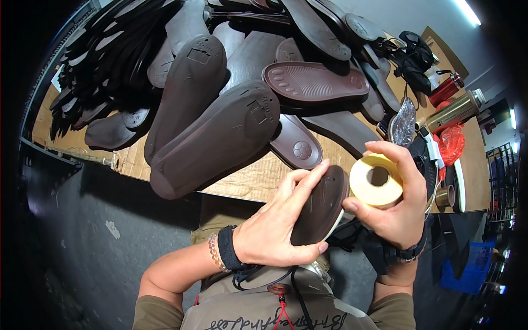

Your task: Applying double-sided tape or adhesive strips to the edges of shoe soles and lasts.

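Close to my body, my left hand (pixel 280 220) is wrapped over a dark brown shoe sole (pixel 320 206), thumb on one side and fingers along the other. The sole stands tilted, with a small hole near its upper end and a pale edge along its right side. Just right of it, my right hand (pixel 393 203) grips a roll of pale yellow tape (pixel 364 179) between thumb and fingers. The roll's round core faces up toward me. Tape and sole are very near each other; I cannot tell whether they touch.
A large heap of dark brown soles (pixel 220 137) covers much of the cardboard-topped table (pixel 242 184), with a black stack (pixel 110 60) at left. On the right are a gold flask (pixel 454 111), a red flask (pixel 446 89) and a red plastic bag (pixel 451 144). A blue crate (pixel 467 269) stands below.
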A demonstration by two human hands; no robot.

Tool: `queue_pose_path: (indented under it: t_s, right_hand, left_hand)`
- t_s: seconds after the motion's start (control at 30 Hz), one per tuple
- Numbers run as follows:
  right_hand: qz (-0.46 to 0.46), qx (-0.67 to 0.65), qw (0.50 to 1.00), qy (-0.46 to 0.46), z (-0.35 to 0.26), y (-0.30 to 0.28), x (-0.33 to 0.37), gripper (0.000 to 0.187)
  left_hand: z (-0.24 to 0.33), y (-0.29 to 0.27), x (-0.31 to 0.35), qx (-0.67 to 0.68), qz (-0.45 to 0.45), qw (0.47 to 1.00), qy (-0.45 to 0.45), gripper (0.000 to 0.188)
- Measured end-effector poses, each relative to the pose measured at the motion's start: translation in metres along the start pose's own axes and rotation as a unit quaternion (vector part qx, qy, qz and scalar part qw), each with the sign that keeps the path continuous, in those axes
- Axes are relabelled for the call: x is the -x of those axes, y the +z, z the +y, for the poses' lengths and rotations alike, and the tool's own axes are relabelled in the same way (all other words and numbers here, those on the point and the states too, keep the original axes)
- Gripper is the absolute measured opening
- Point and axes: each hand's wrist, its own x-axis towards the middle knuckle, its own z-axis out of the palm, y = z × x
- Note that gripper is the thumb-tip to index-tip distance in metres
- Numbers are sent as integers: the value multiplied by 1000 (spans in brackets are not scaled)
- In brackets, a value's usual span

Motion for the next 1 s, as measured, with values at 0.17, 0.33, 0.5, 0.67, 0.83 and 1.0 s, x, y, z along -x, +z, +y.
queue_pose_path:
  t_s: [0.17, 0.33, 0.5, 0.67, 0.83, 1.0]
  right_hand:
    - [-46, 28, 996, -65, -8, -8, 6, 84]
    - [-36, -26, 998, -50, -4, -12, 8, 84]
    - [30, 59, 992, -107, -1, -8, 1, 81]
    - [16, 98, 989, -109, -3, -6, 0, 78]
    - [11, 113, 988, -105, -4, -5, 0, 77]
    - [25, 130, 985, -115, -5, -3, 2, 77]
  left_hand:
    - [8, 3, 1, 62, 12, 997, -39, 103]
    - [16, 2, 3, 43, 23, 998, -42, 89]
    - [17, 4, 5, 18, 24, 999, -35, 92]
    - [17, 5, 6, 20, 15, 998, -50, 96]
    - [16, 6, 6, 15, 33, 999, -19, 88]
    - [16, 4, 8, 6, 25, 999, -42, 90]
